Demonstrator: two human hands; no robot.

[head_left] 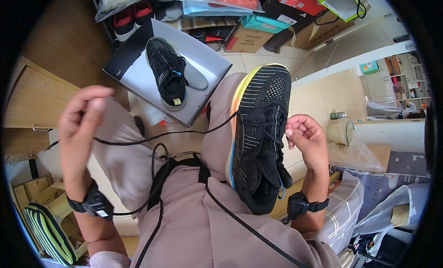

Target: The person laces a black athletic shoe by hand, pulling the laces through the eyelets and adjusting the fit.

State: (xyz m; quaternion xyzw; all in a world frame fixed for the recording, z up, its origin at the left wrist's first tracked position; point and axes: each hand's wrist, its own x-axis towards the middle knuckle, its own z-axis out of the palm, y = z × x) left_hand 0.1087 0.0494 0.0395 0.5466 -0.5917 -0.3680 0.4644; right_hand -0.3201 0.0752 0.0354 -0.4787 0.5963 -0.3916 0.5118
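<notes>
Loosely curled, grip unclear: left hand (79,121) by the cordlike lace (184,133), right hand (308,138) beside the striped mesh shoe (257,134).

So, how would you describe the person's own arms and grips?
The left grip and right grip are ungloved. The left wrist device and right wrist device are boxy and black, on black straps; the left bears a white label. A pale sleeve shows near the left elbow.
</notes>
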